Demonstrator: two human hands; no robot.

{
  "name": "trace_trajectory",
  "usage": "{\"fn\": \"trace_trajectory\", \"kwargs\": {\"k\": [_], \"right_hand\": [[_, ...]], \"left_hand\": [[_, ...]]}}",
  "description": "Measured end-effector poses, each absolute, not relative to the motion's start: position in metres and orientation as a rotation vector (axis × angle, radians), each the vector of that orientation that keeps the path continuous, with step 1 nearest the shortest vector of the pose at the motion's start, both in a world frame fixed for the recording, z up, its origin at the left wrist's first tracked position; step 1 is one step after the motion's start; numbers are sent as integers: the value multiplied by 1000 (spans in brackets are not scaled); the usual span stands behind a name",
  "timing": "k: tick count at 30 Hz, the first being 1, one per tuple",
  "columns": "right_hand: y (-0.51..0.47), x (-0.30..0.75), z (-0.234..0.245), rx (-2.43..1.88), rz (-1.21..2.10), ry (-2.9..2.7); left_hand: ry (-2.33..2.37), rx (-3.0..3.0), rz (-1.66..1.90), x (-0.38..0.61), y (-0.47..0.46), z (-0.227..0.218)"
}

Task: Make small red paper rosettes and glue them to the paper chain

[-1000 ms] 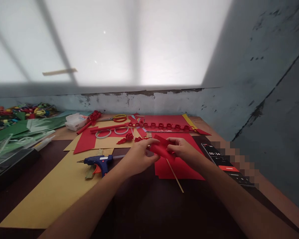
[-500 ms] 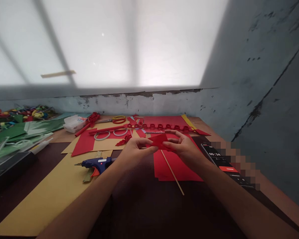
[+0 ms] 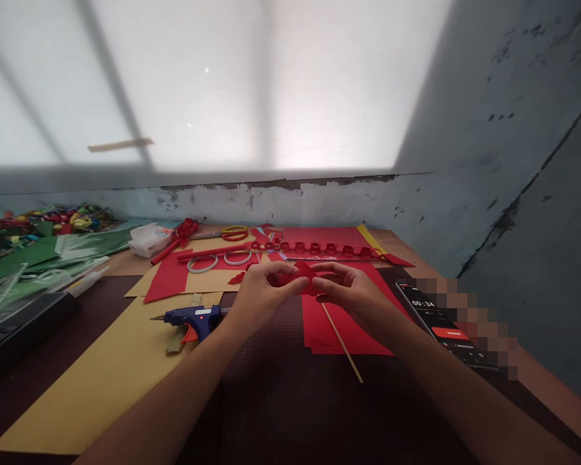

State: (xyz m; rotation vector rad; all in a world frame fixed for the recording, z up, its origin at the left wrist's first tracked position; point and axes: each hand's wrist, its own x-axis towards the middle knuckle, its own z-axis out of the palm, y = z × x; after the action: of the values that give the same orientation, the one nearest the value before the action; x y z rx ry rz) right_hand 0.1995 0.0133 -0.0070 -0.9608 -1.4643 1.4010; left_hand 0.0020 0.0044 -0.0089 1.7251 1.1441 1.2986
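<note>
Both my hands hold a small piece of red paper above the dark table. My left hand pinches its left side with thumb and fingers. My right hand pinches its right side, fingers curled over the top. A thin wooden stick runs down from under the paper across a red sheet that lies flat beneath my hands.
A blue glue gun lies on a yellow sheet at the left. Behind are a red paper chain, white rings, scissors, a white box. Green paper is piled far left. A phone lies right.
The red paper has gone from a flatter piece to a more folded, narrower shape between my fingers. My hands rose slightly and stayed close together over the red sheet.
</note>
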Motion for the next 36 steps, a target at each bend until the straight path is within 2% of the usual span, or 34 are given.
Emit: {"fn": "trace_trajectory", "kwargs": {"k": [8, 36], "right_hand": [[11, 198, -6, -1004, 1191, -1601], [4, 195, 0, -962, 919, -1640]], "left_hand": [[1074, 1631, 1356, 5, 0, -5], [1027, 1777, 1427, 10, -8, -2]]}}
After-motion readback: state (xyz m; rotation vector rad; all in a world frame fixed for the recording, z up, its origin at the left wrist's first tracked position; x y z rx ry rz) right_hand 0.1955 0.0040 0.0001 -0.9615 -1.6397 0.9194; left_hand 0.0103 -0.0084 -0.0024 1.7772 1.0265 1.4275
